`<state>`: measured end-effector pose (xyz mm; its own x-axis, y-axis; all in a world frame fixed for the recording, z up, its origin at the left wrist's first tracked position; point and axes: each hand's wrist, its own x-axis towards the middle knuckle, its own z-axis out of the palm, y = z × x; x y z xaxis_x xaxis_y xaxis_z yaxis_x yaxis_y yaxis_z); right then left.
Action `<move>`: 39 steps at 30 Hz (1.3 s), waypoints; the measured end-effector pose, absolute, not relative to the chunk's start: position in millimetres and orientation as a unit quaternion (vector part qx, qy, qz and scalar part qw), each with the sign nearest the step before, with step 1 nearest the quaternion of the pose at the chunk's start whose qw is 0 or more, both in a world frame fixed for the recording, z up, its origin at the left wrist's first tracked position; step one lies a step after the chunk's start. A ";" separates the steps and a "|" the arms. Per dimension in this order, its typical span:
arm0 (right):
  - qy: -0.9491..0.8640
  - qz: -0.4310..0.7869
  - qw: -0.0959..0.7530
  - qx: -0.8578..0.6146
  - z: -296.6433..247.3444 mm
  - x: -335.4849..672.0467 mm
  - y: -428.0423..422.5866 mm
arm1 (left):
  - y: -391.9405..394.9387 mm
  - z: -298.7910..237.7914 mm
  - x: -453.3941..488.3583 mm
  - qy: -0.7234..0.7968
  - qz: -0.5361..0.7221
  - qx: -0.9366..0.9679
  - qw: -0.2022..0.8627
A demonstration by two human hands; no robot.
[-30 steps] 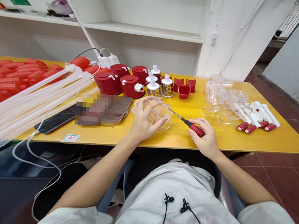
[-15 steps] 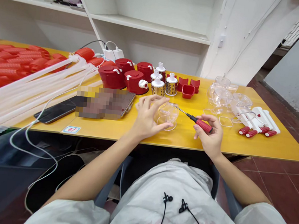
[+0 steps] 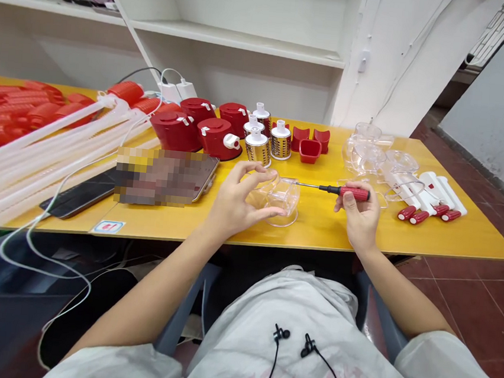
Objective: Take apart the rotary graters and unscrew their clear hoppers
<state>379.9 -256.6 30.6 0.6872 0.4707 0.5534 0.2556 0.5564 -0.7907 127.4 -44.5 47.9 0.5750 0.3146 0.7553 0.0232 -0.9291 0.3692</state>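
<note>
Steadying clear cup (image 3: 283, 199) on tabletop (image 3: 407, 239), left hand (image 3: 233, 202) curled round its wall — right hand (image 3: 362, 220) clenched on screwdriver (image 3: 349, 192), tip at rim. Likely light, stiff, slick, brittle — best held by the sides.

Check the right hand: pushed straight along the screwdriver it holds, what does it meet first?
The right hand holds the red-handled screwdriver level, tip toward the left hand. First in line: the clear plastic housing the left hand grips; the tip seems at its upper edge, depth unclear.
</note>
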 end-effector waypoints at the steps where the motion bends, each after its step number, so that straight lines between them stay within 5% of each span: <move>1: -0.387 0.082 0.793 -0.462 30.2 379.9 -257.1 | -44.5 51.2 125.2 0.087 0.445 0.876 0.164; 13: -0.400 0.054 0.784 -0.471 29.3 377.8 -262.1 | -67.6 82.0 106.2 0.144 0.314 0.918 0.192; 39: -0.455 0.062 0.709 -0.535 48.6 392.9 -282.3 | -72.9 94.2 107.4 0.131 0.287 0.917 0.244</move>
<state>392.9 -282.3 48.6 0.5789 0.5751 0.5780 0.3982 0.4192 -0.8159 107.4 -72.9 94.2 0.8012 0.3796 0.4625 0.1001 -0.8472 0.5218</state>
